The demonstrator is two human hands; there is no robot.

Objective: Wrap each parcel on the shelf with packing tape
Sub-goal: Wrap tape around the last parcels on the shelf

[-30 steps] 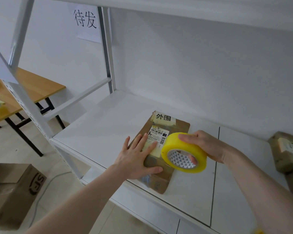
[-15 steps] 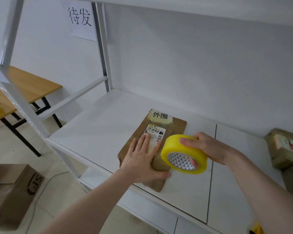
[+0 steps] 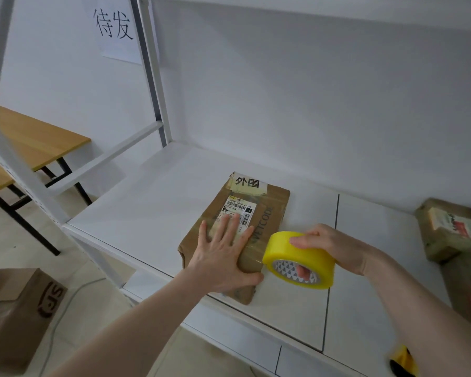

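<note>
Fingers of the left hand lie spread flat on the brown parcel, pressing it to the shelf. At three o'clock of it the right hand grips one yellow tape roll, thumb through its core. The parcel's long axis runs from six toward one o'clock. Two more parcels sit far right.

Yellow tape roll (triangle-patterned core), brown parcel
</note>
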